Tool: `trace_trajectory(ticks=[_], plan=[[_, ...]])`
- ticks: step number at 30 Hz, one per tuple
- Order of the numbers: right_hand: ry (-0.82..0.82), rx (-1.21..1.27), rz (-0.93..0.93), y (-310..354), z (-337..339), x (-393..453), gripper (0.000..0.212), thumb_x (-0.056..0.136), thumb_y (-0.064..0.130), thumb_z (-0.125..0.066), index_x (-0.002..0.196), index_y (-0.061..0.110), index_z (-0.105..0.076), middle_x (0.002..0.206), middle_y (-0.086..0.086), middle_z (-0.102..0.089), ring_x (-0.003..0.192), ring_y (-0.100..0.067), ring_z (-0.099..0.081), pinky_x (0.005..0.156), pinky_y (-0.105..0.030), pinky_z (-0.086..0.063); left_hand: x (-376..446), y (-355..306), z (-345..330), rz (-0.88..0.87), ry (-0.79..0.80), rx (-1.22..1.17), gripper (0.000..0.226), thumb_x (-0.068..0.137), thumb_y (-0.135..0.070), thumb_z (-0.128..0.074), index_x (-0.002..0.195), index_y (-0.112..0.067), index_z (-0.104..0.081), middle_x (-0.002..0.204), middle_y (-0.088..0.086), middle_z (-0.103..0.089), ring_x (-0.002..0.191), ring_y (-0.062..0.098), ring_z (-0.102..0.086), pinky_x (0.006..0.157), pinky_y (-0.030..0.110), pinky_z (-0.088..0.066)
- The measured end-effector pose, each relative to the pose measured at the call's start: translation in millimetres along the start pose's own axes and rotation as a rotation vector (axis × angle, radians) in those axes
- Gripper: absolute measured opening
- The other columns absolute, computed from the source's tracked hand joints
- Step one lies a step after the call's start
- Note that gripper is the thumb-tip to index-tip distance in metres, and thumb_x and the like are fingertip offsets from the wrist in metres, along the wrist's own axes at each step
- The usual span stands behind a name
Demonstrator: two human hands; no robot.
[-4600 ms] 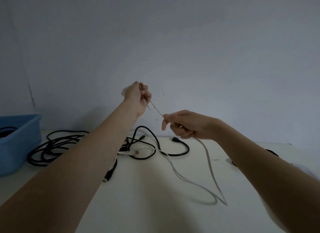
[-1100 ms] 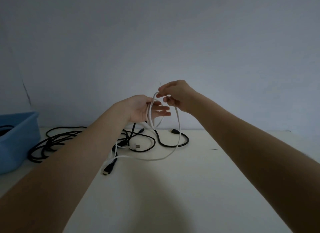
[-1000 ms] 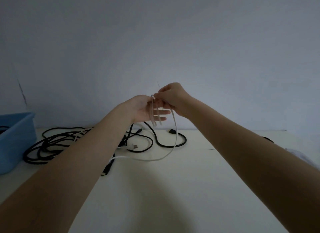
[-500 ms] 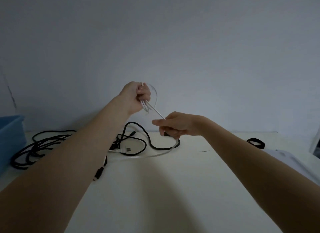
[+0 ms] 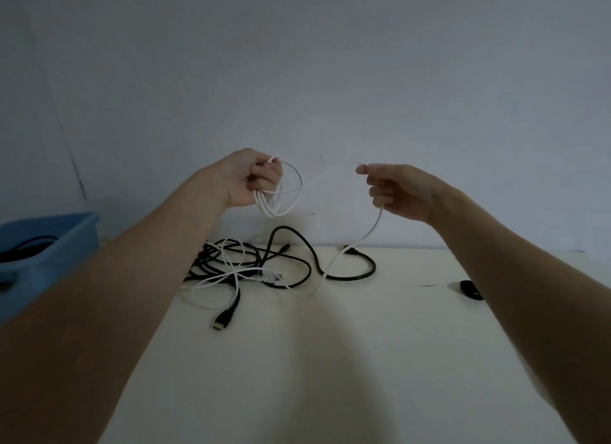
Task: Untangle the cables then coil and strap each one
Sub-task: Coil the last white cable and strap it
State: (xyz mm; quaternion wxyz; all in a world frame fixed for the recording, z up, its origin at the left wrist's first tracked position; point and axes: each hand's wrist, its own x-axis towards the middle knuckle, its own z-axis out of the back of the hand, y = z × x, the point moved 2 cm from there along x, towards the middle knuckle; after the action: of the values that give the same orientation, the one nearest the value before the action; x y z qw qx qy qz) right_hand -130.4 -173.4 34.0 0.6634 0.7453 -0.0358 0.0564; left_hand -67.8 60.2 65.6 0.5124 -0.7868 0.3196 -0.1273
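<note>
Plain grey wall (image 5: 330, 63) fills the upper half of the view, matte and dim, with a thin dark crack line running down its left side. Below it lies the desk (image 5: 330, 361), a smooth, pale cream surface that meets the wall at a straight edge.

At the far left stands a blue plastic bin (image 5: 49, 242) with a thick squared rim; a length of black cable curves inside it, only partly in view.

On the desk near the wall lies the tangle of black cables (image 5: 264, 261), round and rubbery, looping over one another, with white strands threaded through them. One black lead ends in a flat rectangular plug (image 5: 223, 318) that points toward the viewer.

The white cable (image 5: 334, 261), thin and smooth, rises from the tangle in a long arc to the right hand (image 5: 396, 192), which pinches it between thumb and forefinger, the other fingers loosely curled below. From there the cable runs across to the left hand (image 5: 251, 179), held at about the same height above the desk. This hand is a fist, its fingers curled round a small coil (image 5: 281, 195) of several round loops that hang from it.

Toward the right of the desk lies a small black strap (image 5: 471, 290), curled and apart from the tangle.
</note>
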Motion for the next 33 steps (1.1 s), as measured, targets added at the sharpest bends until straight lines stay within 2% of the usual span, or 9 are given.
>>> trace_trajectory(ticks=[4,9,12,15,19,22,26,29,33], plan=[[0.110,0.033,0.127,16.2,-12.3,-8.7,0.017,0.098,0.024,-0.045,0.101,0.021,-0.061,0.049,0.010,-0.023,0.041,-0.004,-0.019,0.036,-0.015,-0.016,11.0,0.7,3.0,-0.080,-0.107,-0.084,0.038,0.099,-0.006,-0.018,0.066,-0.014,-0.036,0.041,-0.004,-0.035,0.024,0.004,-0.027,0.026,0.022,-0.024],[0.038,-0.042,0.197,44.9,-4.5,-20.6,0.019,0.094,0.028,-0.049,0.090,0.017,-0.064,0.047,0.010,-0.021,0.042,-0.005,-0.015,0.042,-0.019,-0.010,29.4,8.5,-10.4,-0.073,-0.190,-0.053,0.040,0.102,-0.015,-0.017,0.066,-0.014,-0.036,0.035,-0.004,-0.029,0.022,0.006,-0.021,0.025,0.019,-0.015],[0.069,-0.422,-0.011,50.9,0.6,-28.5,0.016,0.093,0.023,-0.055,0.095,0.011,-0.066,0.050,0.009,-0.021,0.043,-0.006,-0.016,0.040,-0.018,-0.014,40.2,18.8,-30.7,-0.039,-0.168,-0.002,0.046,0.104,-0.033,-0.020,0.068,-0.013,-0.039,0.035,-0.005,-0.028,0.022,0.006,-0.020,0.024,0.018,-0.013],[0.056,-0.910,-0.270,39.4,2.8,-33.2,0.017,0.089,0.019,-0.064,0.096,0.005,-0.071,0.050,0.006,-0.025,0.047,-0.010,-0.018,0.046,-0.020,-0.017,44.0,26.4,-53.5,0.009,-0.055,0.035,0.044,0.105,-0.034,-0.022,0.068,-0.014,-0.038,0.036,-0.006,-0.027,0.023,0.005,-0.021,0.025,0.021,-0.017],[-0.284,-1.145,-0.225,28.0,5.0,-26.6,0.027,0.085,0.029,-0.068,0.070,0.007,-0.062,0.055,0.000,-0.039,0.047,-0.014,-0.033,0.046,-0.021,-0.029,35.0,32.6,-74.2,0.049,0.055,0.186,0.043,0.105,-0.031,-0.021,0.068,-0.015,-0.037,0.038,-0.006,-0.027,0.024,0.004,-0.022,0.023,0.021,-0.019],[-0.460,-0.987,-0.145,28.5,1.8,-20.5,0.038,0.084,0.030,-0.069,0.061,0.008,-0.048,0.057,-0.003,-0.041,0.048,-0.016,-0.036,0.045,-0.022,-0.031,31.9,37.7,-79.4,0.045,0.034,0.222,0.042,0.105,-0.029,-0.021,0.069,-0.015,-0.037,0.039,-0.006,-0.028,0.025,0.003,-0.022,0.022,0.018,-0.017],[-0.438,-0.647,-0.175,30.9,-11.9,-19.4,0.032,0.094,0.012,-0.053,0.062,0.006,-0.052,0.053,-0.003,-0.041,0.037,-0.010,-0.026,0.036,-0.015,-0.021,33.6,48.0,-81.8,0.072,0.033,0.149,0.041,0.105,-0.029,-0.024,0.071,-0.012,-0.038,0.043,-0.002,-0.039,0.027,0.003,-0.026,0.025,0.013,-0.015],[-0.375,-0.482,-0.187,31.3,-21.6,-19.2,0.033,0.094,0.002,-0.030,0.068,0.003,-0.050,0.061,-0.007,-0.050,0.043,-0.013,-0.029,0.042,-0.021,-0.025,35.3,56.2,-86.1,0.077,0.030,0.157,0.039,0.105,-0.029,-0.025,0.074,-0.010,-0.040,0.048,0.001,-0.045,0.030,0.004,-0.032,0.027,0.010,-0.016],[-0.330,-0.596,-0.236,29.3,-23.3,-17.1,0.029,0.098,0.004,-0.038,0.075,0.003,-0.056,0.065,-0.007,-0.056,0.042,-0.012,-0.034,0.039,-0.019,-0.035,34.5,60.6,-90.2,0.077,0.010,0.245,0.040,0.104,-0.032,-0.027,0.075,-0.009,-0.041,0.044,-0.002,-0.036,0.030,0.004,-0.027,0.026,0.011,-0.014]])
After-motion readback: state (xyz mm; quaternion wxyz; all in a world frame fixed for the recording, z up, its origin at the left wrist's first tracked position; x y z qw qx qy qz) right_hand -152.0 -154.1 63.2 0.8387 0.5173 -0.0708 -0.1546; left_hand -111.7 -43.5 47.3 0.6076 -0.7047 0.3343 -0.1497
